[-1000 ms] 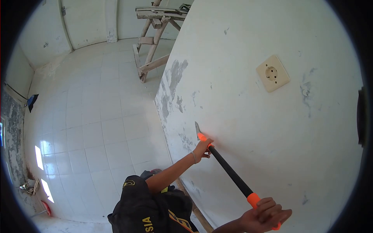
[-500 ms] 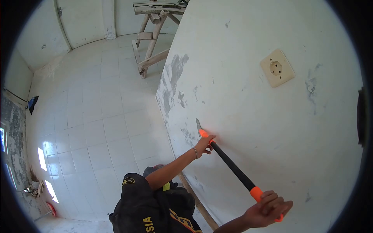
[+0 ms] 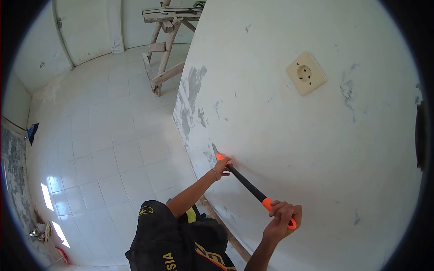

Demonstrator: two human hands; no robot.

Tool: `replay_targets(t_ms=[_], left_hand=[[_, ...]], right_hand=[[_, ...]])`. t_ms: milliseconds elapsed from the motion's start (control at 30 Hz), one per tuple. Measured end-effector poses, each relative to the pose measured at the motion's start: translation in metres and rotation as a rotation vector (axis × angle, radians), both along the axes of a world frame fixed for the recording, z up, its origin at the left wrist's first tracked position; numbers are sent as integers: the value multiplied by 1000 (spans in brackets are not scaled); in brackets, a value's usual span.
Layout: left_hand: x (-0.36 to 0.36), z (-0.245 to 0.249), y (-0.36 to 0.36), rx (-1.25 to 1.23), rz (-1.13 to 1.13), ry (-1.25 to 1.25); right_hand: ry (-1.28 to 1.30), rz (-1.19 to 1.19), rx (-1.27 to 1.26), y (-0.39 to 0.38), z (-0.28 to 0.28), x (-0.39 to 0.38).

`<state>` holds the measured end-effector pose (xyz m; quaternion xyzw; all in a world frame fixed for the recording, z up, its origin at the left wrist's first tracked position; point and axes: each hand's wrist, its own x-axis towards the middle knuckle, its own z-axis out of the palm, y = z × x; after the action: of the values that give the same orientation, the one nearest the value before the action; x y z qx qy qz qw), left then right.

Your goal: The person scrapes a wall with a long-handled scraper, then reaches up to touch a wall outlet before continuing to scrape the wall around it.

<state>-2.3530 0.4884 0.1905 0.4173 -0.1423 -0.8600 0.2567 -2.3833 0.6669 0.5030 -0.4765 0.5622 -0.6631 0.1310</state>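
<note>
A long-handled scraper (image 3: 246, 183) with a black shaft and orange ends slants across the white wall (image 3: 275, 135). Its metal blade (image 3: 214, 148) rests at a grey, peeled patch low on the wall, though firm contact is hard to judge. Close behind the blade, my left hand (image 3: 220, 169) is closed round the front orange part. My right hand (image 3: 283, 220) grips the orange rear end of the handle, whose looped tip shows below the fingers.
A beige wall socket (image 3: 306, 73) sits to the upper right of the scraper. Beyond the wall's edge stands a wooden trestle (image 3: 165, 49) on the tiled floor (image 3: 104, 149). A bamboo pole (image 3: 221, 221) lies along the wall's foot. Far left is a blue broom head (image 3: 32, 134).
My right hand has moved up and left with the handle's rear end. The blade sits slightly lower on the wall. The whole view has shifted a little.
</note>
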Motion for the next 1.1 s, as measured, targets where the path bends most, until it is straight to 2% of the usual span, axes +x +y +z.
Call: replay_targets(t_ms=[100,133,167,200,233,333,433,467,500,533,600,633,667,733,767,800,867,933,1000,1067,1100], left_hand=[[-7,65,28,-28,-124,143],[-8,92,39,-8,-156,237],[-9,122,51,34,-153,314],[-12,146,64,66,-158,414],[-11,175,75,61,-202,454],[-13,246,101,-39,-366,629],[-11,312,121,-77,-422,724],[-11,326,126,-82,-419,775],[-12,334,131,-86,-419,776],[-13,339,136,-84,-398,767],[-16,335,139,-77,-374,760],[-19,321,137,-117,-271,705],[-24,306,132,-160,-171,649],[-31,282,122,-182,-121,601],[-32,279,120,-156,-109,562],[-28,283,117,-130,-91,524],[-15,311,127,-151,-138,575],[-9,321,129,-162,-183,630],[-13,309,123,-149,-27,581],[-25,277,108,-166,29,592],[-27,270,104,-145,42,558]], right_hand=[[-76,-102,-157,39,53,-26],[-108,-2,-240,60,72,-37],[-91,-40,-338,81,88,-50],[-191,8,-362,105,116,-54],[-187,3,-366,114,141,-54],[-136,348,-692,138,204,-57],[-54,394,-819,224,250,-104],[144,237,-811,272,263,-127],[337,82,-797,296,269,-139],[336,85,-799,290,265,-135],[103,250,-943,243,250,-103],[21,370,-960,216,243,-89],[24,369,-966,200,233,-83],[-52,115,-713,181,216,-73],[-15,11,-699,180,216,-68],[-20,10,-706,195,218,-73],[195,189,-862,223,224,-83],[122,248,-944,217,225,-69],[72,213,-1020,174,221,-50],[-2,304,-779,139,211,-43],[-3,281,-768,140,211,-43]])
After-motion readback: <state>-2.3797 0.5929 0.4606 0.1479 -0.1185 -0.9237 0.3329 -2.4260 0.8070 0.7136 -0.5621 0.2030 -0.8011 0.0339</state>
